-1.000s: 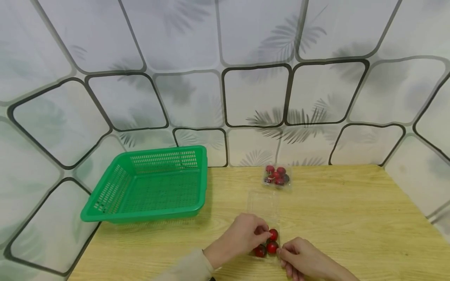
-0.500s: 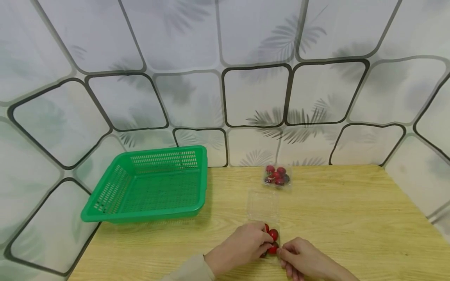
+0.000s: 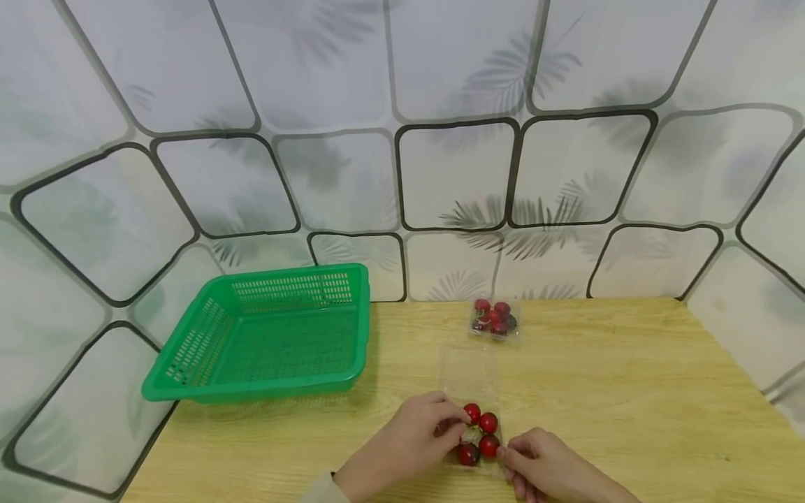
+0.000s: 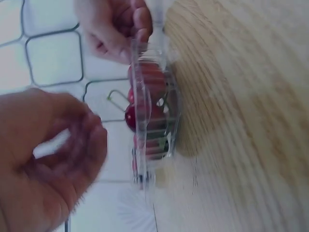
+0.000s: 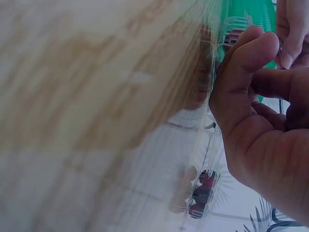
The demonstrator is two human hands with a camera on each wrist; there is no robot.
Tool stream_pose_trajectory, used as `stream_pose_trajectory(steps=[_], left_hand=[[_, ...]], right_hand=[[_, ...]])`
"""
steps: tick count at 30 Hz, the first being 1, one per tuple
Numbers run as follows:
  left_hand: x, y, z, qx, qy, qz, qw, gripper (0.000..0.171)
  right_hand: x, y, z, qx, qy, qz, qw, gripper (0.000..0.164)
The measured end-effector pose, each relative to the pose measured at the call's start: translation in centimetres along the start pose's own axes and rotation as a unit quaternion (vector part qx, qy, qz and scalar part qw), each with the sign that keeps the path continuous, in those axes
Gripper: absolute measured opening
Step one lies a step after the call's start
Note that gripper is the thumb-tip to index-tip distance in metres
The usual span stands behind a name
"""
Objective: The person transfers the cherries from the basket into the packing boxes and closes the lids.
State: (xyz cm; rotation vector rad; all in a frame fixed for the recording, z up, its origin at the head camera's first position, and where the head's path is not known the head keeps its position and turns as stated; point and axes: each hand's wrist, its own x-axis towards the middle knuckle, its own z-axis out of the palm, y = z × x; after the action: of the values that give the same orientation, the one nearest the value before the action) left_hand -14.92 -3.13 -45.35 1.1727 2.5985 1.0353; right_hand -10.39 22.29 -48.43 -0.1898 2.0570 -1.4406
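A clear plastic box (image 3: 499, 426) lies with its lid (image 3: 467, 370) folded back on the table. Several red cherries (image 3: 488, 423) sit inside it, and a thin green stem (image 4: 116, 95) sticks up past the rim in the left wrist view. My left hand (image 3: 418, 436) hovers at the box's left side, fingers loosely bent toward the thumb; the left wrist view shows a gap between the fingertips and the cherries. My right hand (image 3: 541, 457) pinches the box's near right edge between thumb and forefinger. Its other fingers are curled under.
A green perforated basket (image 3: 283, 381) stands on the left of the wooden table (image 3: 616, 391). Farther back, near the patterned wall covering (image 3: 459, 175), is a second clear box (image 3: 513, 337) of dark red cherries (image 3: 492, 316).
My left hand has reached down over the near cherries, then drawn back to the left, uncovering them. The right hand keeps its place at the box's edge.
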Motion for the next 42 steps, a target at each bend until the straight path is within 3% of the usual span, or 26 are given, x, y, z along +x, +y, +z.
stream_pose_trajectory(steps=[4, 7, 11, 14, 17, 19, 21, 22, 24, 26, 27, 28, 29, 33, 34, 38, 42], left_hand=[[-1.2, -0.4, -0.6, -0.05, 0.023, -0.133, 0.9896, 0.013], [-2.3, -0.7, -0.7, -0.069, 0.007, -0.19, 0.9793, 0.019], [-3.3, -1.0, -0.4, -0.113, -0.04, -0.234, 0.9647, 0.024], [-3.4, -1.2, 0.0, -0.133, -0.066, -0.245, 0.9582, 0.024], [-3.3, -1.2, 0.3, -0.143, -0.081, -0.248, 0.9547, 0.024], [-3.3, -1.3, 0.3, -0.149, -0.086, -0.248, 0.9533, 0.025], [-3.2, -1.4, 0.3, -0.154, -0.09, -0.249, 0.9519, 0.026], [-3.2, -1.4, 0.2, -0.155, -0.092, -0.248, 0.9518, 0.027], [-3.3, -1.4, 0.1, -0.152, -0.096, -0.245, 0.9527, 0.029], [-3.3, -1.4, 0.0, -0.149, -0.103, -0.24, 0.9539, 0.031], [-3.3, -1.4, -0.1, -0.147, -0.107, -0.24, 0.9535, 0.031], [-3.3, -1.3, -0.2, -0.147, -0.111, -0.24, 0.953, 0.03], [-3.3, -1.3, -0.2, -0.146, -0.115, -0.24, 0.9528, 0.03], [-3.6, -1.2, -0.4, -0.154, -0.128, -0.239, 0.9502, 0.03], [-3.7, -1.2, -0.5, -0.156, -0.13, -0.236, 0.9503, 0.031], [-4.1, -1.2, -0.6, -0.16, -0.135, -0.232, 0.95, 0.035], [-4.2, -1.1, -0.7, -0.167, -0.137, -0.244, 0.9455, 0.03]], right_hand=[[0.1, 0.0, 0.1, -0.005, 0.003, 0.0, 1.0, 0.038], [0.1, -0.1, 0.2, -0.005, -0.001, 0.0, 1.0, 0.038], [0.1, -0.5, 0.1, -0.015, -0.003, 0.003, 1.0, 0.038], [-0.1, -0.7, -0.1, -0.039, -0.003, 0.005, 0.999, 0.04], [-0.1, -1.0, -0.7, -0.094, 0.001, -0.002, 0.996, 0.044], [0.2, -1.2, -1.2, -0.164, 0.022, -0.031, 0.986, 0.044], [0.7, -1.3, -1.8, -0.262, 0.056, -0.086, 0.959, 0.042], [1.0, -1.3, -2.2, -0.318, 0.081, -0.121, 0.937, 0.041], [1.7, -1.2, -3.2, -0.43, 0.143, -0.192, 0.87, 0.038], [2.4, -1.0, -4.2, -0.501, 0.195, -0.246, 0.807, 0.035], [2.8, -1.0, -4.6, -0.515, 0.212, -0.26, 0.789, 0.032], [3.1, -1.0, -5.1, -0.515, 0.223, -0.266, 0.784, 0.029], [3.4, -1.0, -5.5, -0.505, 0.227, -0.265, 0.79, 0.027], [4.6, -1.4, -6.2, -0.414, 0.226, -0.209, 0.857, 0.02], [5.0, -1.5, -6.2, -0.395, 0.228, -0.194, 0.869, 0.02], [6.3, -2.1, -6.0, -0.361, 0.244, -0.156, 0.887, 0.022], [7.1, -2.5, -5.7, -0.343, 0.258, -0.142, 0.892, 0.023]])
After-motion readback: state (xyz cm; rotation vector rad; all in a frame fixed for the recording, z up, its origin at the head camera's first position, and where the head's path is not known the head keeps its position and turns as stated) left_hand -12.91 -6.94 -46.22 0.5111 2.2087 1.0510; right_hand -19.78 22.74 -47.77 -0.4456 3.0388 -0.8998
